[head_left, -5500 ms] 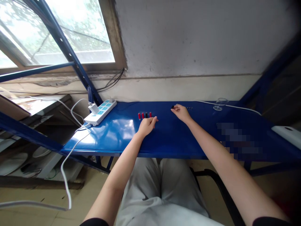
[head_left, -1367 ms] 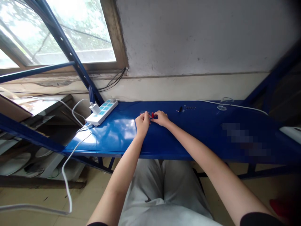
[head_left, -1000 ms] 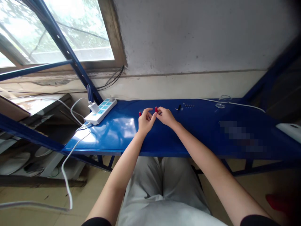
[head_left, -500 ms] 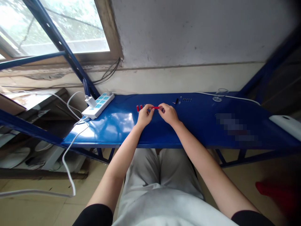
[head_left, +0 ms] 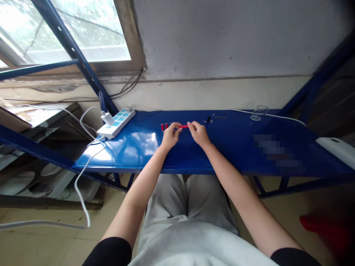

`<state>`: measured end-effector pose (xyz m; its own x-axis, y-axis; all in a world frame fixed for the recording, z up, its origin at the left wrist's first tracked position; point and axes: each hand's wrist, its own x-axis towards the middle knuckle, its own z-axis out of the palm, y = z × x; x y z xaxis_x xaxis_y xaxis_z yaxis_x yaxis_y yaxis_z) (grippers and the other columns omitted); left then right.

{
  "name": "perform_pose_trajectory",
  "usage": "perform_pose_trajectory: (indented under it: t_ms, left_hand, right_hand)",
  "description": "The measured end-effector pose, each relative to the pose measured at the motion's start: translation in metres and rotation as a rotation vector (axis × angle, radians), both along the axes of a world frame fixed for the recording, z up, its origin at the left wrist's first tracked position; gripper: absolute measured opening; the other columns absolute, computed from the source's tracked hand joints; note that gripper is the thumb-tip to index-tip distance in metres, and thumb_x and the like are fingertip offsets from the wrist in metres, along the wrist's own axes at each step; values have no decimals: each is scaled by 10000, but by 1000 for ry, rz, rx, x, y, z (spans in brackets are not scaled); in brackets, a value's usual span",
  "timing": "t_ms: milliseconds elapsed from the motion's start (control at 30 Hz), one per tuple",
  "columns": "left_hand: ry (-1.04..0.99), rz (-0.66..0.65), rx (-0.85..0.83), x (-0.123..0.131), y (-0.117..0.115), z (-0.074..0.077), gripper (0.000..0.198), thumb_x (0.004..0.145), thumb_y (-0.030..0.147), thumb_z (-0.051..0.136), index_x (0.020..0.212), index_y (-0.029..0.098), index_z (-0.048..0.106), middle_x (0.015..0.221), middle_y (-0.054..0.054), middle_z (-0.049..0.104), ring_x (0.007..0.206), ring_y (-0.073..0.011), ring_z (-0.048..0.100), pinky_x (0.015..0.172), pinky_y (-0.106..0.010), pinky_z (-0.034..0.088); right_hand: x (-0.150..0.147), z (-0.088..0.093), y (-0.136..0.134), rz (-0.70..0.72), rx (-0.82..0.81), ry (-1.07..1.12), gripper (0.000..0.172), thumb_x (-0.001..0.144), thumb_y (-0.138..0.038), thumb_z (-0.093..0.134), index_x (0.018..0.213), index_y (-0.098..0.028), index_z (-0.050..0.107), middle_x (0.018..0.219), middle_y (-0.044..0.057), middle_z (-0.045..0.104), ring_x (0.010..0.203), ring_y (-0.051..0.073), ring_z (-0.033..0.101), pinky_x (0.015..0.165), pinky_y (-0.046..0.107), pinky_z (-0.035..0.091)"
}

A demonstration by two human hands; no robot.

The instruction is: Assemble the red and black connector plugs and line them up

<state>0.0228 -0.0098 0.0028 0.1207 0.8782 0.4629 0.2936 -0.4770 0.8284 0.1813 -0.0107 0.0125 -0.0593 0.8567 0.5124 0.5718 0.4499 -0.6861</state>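
A slim red tube-shaped piece spans the gap between my hands, just above the blue table. Its left end is pinched by the fingers of my left hand. At the other end, my right hand closes its fingertips on it. Short red cylinders stand just left of my left hand, partly hidden by it. Beyond my right hand lie a small black piece, tiny clear bits and a row of several small metal parts.
At the left end of the table is a white power strip with a plug and white cables. A clear glass stands at the back right. A white object lies at the right edge. Blue frame posts rise at both sides.
Both hands stay on the red piece. The fingers of my right hand have shifted slightly and curled more over its right end. The things on the table have not moved.
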Motion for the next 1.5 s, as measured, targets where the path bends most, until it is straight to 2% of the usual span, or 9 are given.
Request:
perform_pose_trajectory:
  t_ms: [167, 400, 567, 867, 1067, 1200, 1300, 1367, 1500]
  left_hand:
    - [-10, -25, -16, 0, -2, 1, 221, 821, 371, 504, 927, 181, 546, 698, 1, 587, 398, -52, 452, 413, -182, 359]
    - [-17, -30, -7, 1, -3, 3, 341, 860, 477, 400, 763, 171, 516, 671, -5, 603, 392, -54, 465, 433, -189, 367]
    - [-86, 25, -42, 0, -1, 5, 401, 863, 511, 370, 692, 169, 491, 620, 3, 594, 364, -50, 453, 414, -189, 354]
    - [-182, 128, -36, -3, 1, 9, 378, 834, 520, 428, 709, 170, 495, 618, 15, 585, 342, -50, 446, 375, -196, 331]
    - [-155, 150, -41, -3, 0, 9, 383, 829, 522, 438, 704, 168, 514, 586, 18, 578, 346, -45, 434, 385, -188, 324]
    - [-155, 267, -15, -6, 1, 7, 392, 839, 525, 418, 713, 173, 534, 577, 20, 579, 345, -51, 431, 387, -198, 322]
    - [-183, 333, -12, -9, 3, 7, 401, 838, 530, 416, 714, 174, 551, 546, 23, 566, 336, -57, 427, 381, -206, 322]
    - [-178, 283, -33, -8, 4, 7, 396, 819, 534, 449, 717, 169, 565, 535, 20, 566, 334, -60, 432, 375, -207, 322]
    - [-128, 41, -112, -4, 2, 5, 386, 779, 533, 513, 735, 157, 582, 533, 11, 582, 331, -62, 447, 358, -198, 316]
  right_hand:
    - [-1, 2, -2, 38, 33, 42, 444, 874, -545, 327, 598, -207, 407, 500, -43, 342, 480, 94, 334, 522, 240, 296]
    - [-1, 3, -3, 60, 10, 92, 451, 857, -574, 341, 607, -207, 418, 526, -33, 378, 510, 99, 370, 534, 240, 321]
    - [0, 1, 1, 100, -22, 194, 440, 832, -613, 352, 671, -215, 443, 541, -31, 410, 505, 103, 406, 518, 240, 347]
    - [-1, -8, 9, 241, -106, 278, 388, 787, -562, 476, 950, -211, 504, 871, 30, 602, 480, 68, 483, 490, 230, 407]
    - [-1, -10, 9, 179, -49, 50, 290, 810, -432, 499, 952, -200, 600, 833, 33, 629, 554, 100, 506, 595, 257, 434]
    - [2, -9, 12, 122, 3, -22, 213, 815, -364, 504, 880, -194, 615, 880, 50, 612, 656, 127, 540, 703, 286, 448]
    - [5, -9, 15, 59, 22, 16, 208, 815, -365, 502, 856, -191, 607, 912, 60, 589, 685, 130, 540, 720, 291, 452]
    - [5, -9, 18, 63, 24, 96, 244, 815, -399, 498, 869, -186, 603, 938, 66, 580, 686, 124, 544, 703, 287, 458]
    - [2, -12, 20, 137, -30, 205, 327, 785, -493, 523, 858, -186, 606, 904, 62, 598, 742, 142, 571, 705, 296, 470]
